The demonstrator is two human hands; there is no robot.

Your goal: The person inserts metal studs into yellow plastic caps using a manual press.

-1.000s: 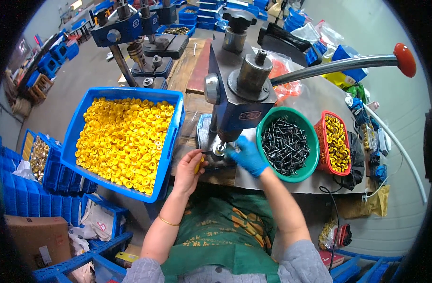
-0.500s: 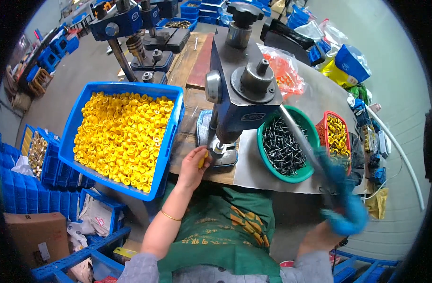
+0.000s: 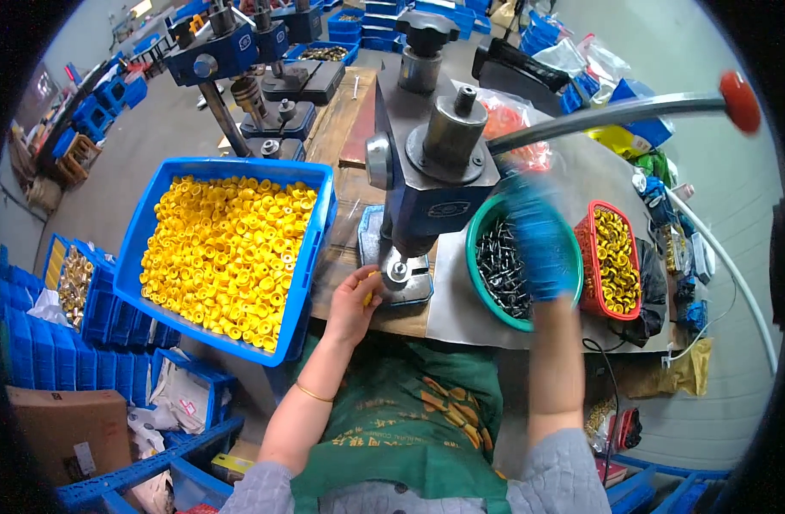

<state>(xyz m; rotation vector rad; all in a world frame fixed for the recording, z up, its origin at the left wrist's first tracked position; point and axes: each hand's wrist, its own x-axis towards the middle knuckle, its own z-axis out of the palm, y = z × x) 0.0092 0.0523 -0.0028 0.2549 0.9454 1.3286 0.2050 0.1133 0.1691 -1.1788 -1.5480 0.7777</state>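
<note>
My bare left hand [image 3: 351, 301] is closed on a small yellow cap [image 3: 369, 297], mostly hidden by the fingers. It is close beside the round metal fixture [image 3: 398, 271] on the base of a blue hand press [image 3: 444, 210]. In a blue glove, my right hand [image 3: 542, 244] is over a green bowl [image 3: 473, 272] of black screw-like metal parts [image 3: 501, 267]. Motion smears its fingers, so their position is unclear. The press lever [image 3: 615, 114] points up to the right, with a red knob [image 3: 740, 102] at its end.
A large blue bin [image 3: 128, 278] of yellow caps stands left. Right of the bowl is a red basket [image 3: 591, 295] with yellow-and-metal parts. Another press [image 3: 238, 51] stands at the back left. A plastic bag with orange contents [image 3: 521, 128] lies behind the bowl.
My right hand has left the lever and moved up and left over the green bowl. The lever has swung up. My left hand stays beside the fixture.
</note>
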